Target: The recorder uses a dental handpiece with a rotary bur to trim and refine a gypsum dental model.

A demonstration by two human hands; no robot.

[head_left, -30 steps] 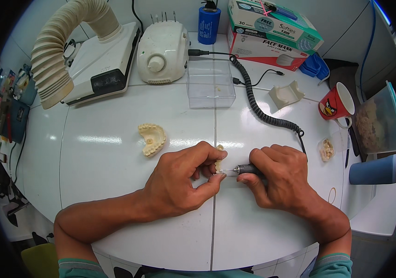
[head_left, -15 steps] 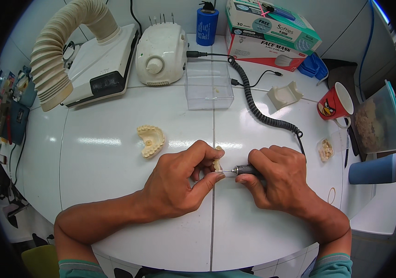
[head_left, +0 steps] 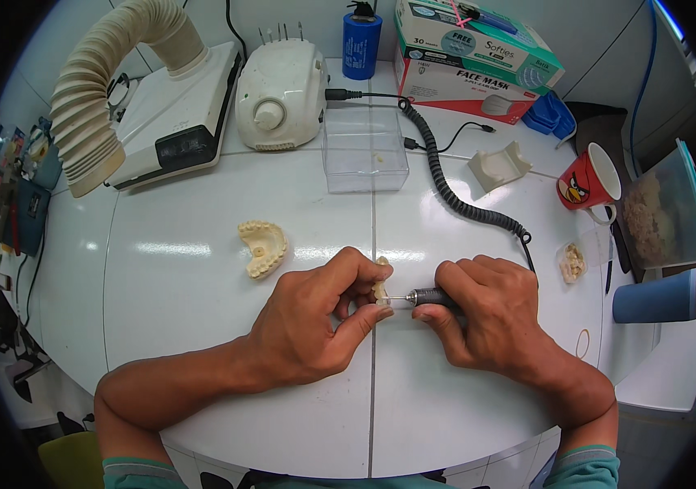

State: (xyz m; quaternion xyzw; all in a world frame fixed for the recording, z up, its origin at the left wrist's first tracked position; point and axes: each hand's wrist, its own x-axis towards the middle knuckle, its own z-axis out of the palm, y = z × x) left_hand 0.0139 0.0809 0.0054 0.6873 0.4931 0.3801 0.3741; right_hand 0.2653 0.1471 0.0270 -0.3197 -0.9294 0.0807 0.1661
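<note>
My left hand (head_left: 319,318) pinches a small cream dental piece (head_left: 379,287) upright between finger and thumb. My right hand (head_left: 490,314) is wrapped round a dark grey rotary handpiece (head_left: 430,297), whose thin metal bit points left and reaches the piece's lower part; whether it touches cannot be told exactly. A black coiled cord (head_left: 466,204) runs from the handpiece side toward the white control unit (head_left: 278,94). A cream dental arch model (head_left: 263,249) lies left of my hands. A small plastic container with cream pieces (head_left: 573,262) sits to the right.
A white hose unit (head_left: 156,122) stands back left. Behind are a clear box (head_left: 364,171), blue cylinder (head_left: 359,49) and mask boxes (head_left: 462,85). At right are a pale holder (head_left: 498,167), red mug (head_left: 588,179), lidded tub (head_left: 665,208), blue-grey cylinder (head_left: 657,293) and rubber band (head_left: 582,344).
Both hands have shifted very slightly, with the dental piece and bit still together. The grips look the same; the whole view has moved a little.
</note>
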